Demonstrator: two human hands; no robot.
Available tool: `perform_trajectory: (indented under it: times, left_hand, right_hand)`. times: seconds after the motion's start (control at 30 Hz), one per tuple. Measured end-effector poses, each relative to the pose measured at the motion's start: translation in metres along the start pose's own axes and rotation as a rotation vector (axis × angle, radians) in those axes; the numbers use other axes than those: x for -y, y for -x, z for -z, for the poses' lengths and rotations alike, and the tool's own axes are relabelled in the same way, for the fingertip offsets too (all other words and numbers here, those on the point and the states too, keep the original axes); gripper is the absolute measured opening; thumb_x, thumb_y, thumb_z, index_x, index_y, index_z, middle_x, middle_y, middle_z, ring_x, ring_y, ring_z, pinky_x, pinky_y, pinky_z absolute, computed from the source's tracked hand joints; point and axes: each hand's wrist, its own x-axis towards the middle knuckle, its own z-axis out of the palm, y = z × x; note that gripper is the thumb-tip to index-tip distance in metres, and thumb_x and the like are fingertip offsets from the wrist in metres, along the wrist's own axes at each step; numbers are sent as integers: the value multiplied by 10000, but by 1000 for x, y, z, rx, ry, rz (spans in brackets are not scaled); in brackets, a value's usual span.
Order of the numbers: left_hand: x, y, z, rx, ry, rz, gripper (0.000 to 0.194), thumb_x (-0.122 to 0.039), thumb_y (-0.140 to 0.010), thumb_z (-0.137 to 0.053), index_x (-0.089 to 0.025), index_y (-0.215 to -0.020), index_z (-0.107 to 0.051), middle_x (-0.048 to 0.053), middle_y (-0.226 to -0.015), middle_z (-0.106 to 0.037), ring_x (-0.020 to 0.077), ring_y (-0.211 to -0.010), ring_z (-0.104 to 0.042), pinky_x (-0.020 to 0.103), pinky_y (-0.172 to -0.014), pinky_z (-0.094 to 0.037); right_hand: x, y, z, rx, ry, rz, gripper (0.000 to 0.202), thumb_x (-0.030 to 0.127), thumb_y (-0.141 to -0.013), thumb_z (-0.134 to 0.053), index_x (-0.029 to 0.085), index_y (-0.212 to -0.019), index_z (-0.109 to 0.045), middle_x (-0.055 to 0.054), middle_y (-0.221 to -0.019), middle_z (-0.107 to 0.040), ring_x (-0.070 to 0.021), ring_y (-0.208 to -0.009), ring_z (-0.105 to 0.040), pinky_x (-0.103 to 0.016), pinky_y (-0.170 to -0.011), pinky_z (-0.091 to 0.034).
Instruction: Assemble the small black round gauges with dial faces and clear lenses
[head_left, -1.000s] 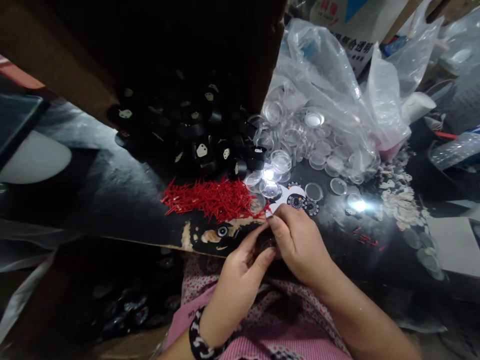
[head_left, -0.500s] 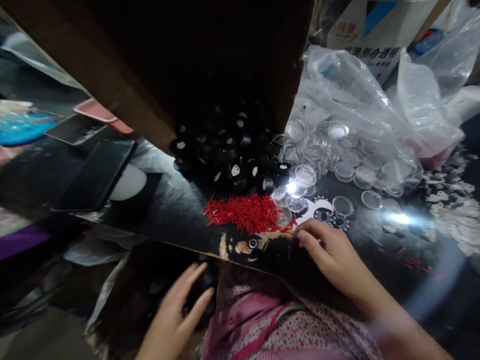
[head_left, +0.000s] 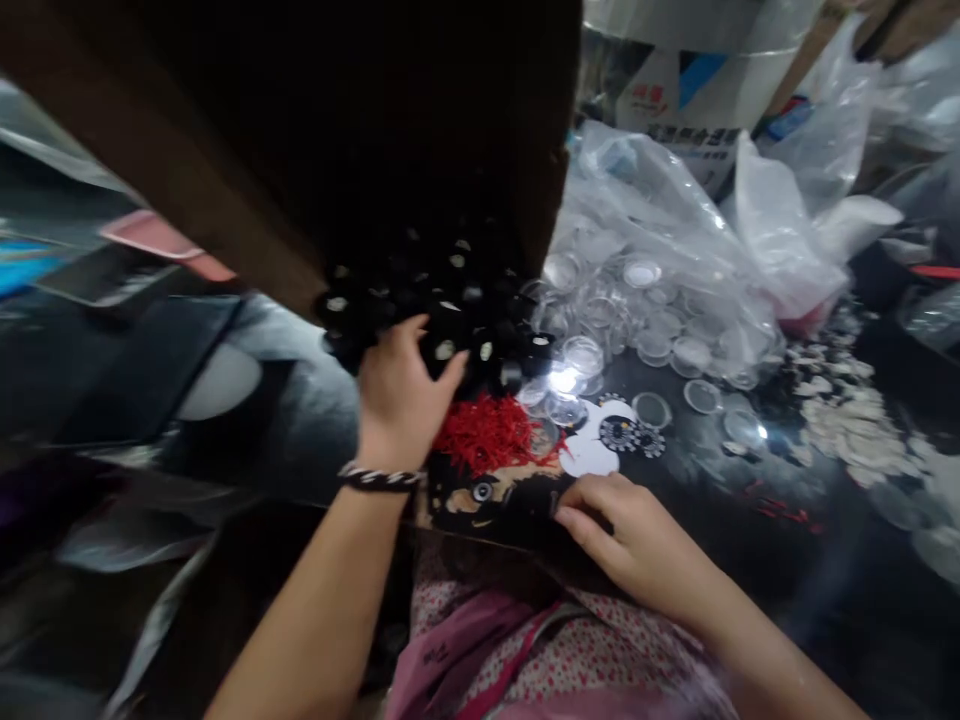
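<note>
My left hand (head_left: 409, 385), with a braided bracelet at the wrist, reaches into a heap of black round pieces (head_left: 486, 352) bearing pale marks. Its thumb and fingers are apart; whether they touch a piece I cannot tell. Beside that hand lies a pile of thin red plastic slivers (head_left: 491, 435). Close to the table's front edge, my right hand (head_left: 615, 520) has thumb and forefinger pinched together; anything between them is too small to make out. Just beyond it are white paper discs (head_left: 589, 457) and black printed dial discs (head_left: 619, 432). A small ring-shaped part (head_left: 481, 492) sits on the worn patch.
An open cardboard box (head_left: 255, 190) towers behind the black pieces. Clear round covers (head_left: 583, 355) spread right of them, under a clear plastic bag (head_left: 645, 170). Small pale pieces (head_left: 847, 420) are heaped at right. A dark flat slab (head_left: 142, 370) lies left.
My left hand has risen from below the table edge to the black pieces. My right hand has drawn back slightly from the white discs toward the front edge. The view has shifted.
</note>
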Motion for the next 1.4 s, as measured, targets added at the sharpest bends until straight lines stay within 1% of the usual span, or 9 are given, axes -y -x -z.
perform_trajectory:
  times: [0.13, 0.3, 0.43, 0.57, 0.7, 0.83, 1.0, 1.13, 1.4]
  left_hand:
    - [-11, 30, 21, -16, 716, 253, 457, -373, -832, -660, -334, -1267, -526, -81, -1299, -536, 224, -1229, -488, 371, -1093, -352]
    - [-33, 90, 26, 284, 1316, 664, 233, -367, -858, -604, -263, -1055, -674, -23, -1030, -675, 158, -964, -618, 242, -855, -547]
    - [-42, 127, 16, 416, 1430, 866, 150, -303, -830, -638, -251, -964, -679, 8, -1012, -689, 170, -943, -639, 238, -786, -573]
    - [-46, 144, 17, 514, 1427, 972, 249, -364, -890, -580, -221, -1075, -665, 80, -1113, -695, 200, -960, -663, 277, -803, -576]
    - [-54, 145, 15, 566, 1529, 1094, 327, -450, -907, -538, -192, -1052, -677, 140, -1059, -727, 223, -884, -711, 297, -762, -591]
    - [-65, 138, 3, 510, 1592, 1084, 335, -413, -947, -479, -220, -1168, -641, 124, -1085, -724, 190, -842, -718, 275, -739, -595]
    - [-71, 139, -6, 353, 1523, 1011, 274, -330, -904, -589, -197, -1127, -676, 86, -1215, -673, 207, -1042, -664, 311, -881, -571]
    - [-71, 152, -8, 405, 1438, 961, 276, -349, -855, -657, -276, -1117, -701, 25, -1303, -628, 236, -1227, -558, 298, -955, -533]
    - [-56, 153, -10, 576, 1221, 691, 336, -397, -866, -631, -333, -1194, -657, -15, -1384, -563, 267, -1311, -468, 334, -990, -515]
  right_hand:
    - [-26, 3, 14, -86, 104, -109, 156, 240, -931, -524, 182, -960, -665, -42, -890, -686, -174, -823, -633, -324, -783, -466]
    - [-62, -6, 35, -198, 435, -233, 458, 308, -864, -632, 190, -1298, -548, -141, -1178, -559, -277, -1027, -583, -459, -880, -460]
    - [-67, -16, 40, -171, 515, -198, 398, 307, -846, -657, 195, -1223, -597, -138, -1184, -543, -301, -1106, -535, -477, -907, -441]
    - [-64, -16, 35, -216, 514, -144, 343, 243, -845, -646, 189, -1178, -587, -117, -1131, -581, -300, -1082, -534, -478, -885, -427]
    - [-52, -11, 25, -262, 202, -63, 241, 124, -912, -502, 183, -1126, -596, -65, -1009, -645, -209, -949, -592, -393, -851, -452]
    - [-33, -7, 19, -220, -96, 69, 319, 97, -917, -476, 223, -1175, -615, -43, -998, -648, -149, -903, -620, -302, -812, -486]
    - [-16, -5, 14, -304, -179, 1, 247, 150, -890, -574, 208, -1124, -629, -33, -991, -676, -146, -887, -633, -277, -798, -496]
    - [-7, -10, 5, -256, -173, 73, 241, 115, -911, -525, 214, -1088, -656, -30, -953, -628, -126, -886, -617, -258, -806, -486]
    - [-5, -12, 5, -228, -204, -105, 72, 129, -853, -595, 197, -877, -588, 7, -835, -627, -126, -755, -584, -258, -692, -462]
